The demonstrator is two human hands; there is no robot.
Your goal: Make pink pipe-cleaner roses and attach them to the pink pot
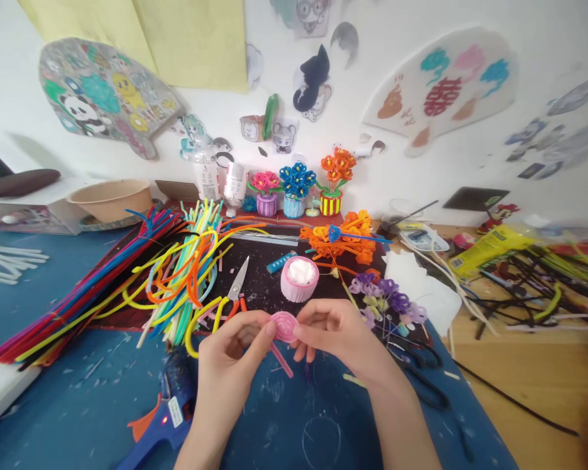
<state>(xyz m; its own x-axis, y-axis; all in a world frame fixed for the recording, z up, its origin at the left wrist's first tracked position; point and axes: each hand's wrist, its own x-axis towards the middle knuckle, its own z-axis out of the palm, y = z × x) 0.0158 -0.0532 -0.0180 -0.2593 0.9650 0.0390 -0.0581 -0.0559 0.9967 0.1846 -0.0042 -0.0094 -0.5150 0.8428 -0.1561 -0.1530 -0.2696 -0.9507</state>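
Between my two hands is a flat pink coil of pipe cleaner [285,326], its loose tail slanting down to the right. My left hand [240,346] pinches the coil's left edge between thumb and fingertips. On the opposite edge, my right hand [330,333] grips with thumb and forefinger, the other fingers curled behind. Just beyond the coil stands a small pink ribbed pot [298,287] with white filling inside. Scissors [238,284] with orange handles lie to the left of the pot, blades pointing away.
Bundles of coloured pipe cleaners [176,267] spread on the left. A blue glue gun [164,418], its red light lit, lies by my left forearm. Purple pipe-cleaner flowers [389,297] and black-handled scissors [426,372] sit at the right. Finished flower pots [294,202] line the wall.
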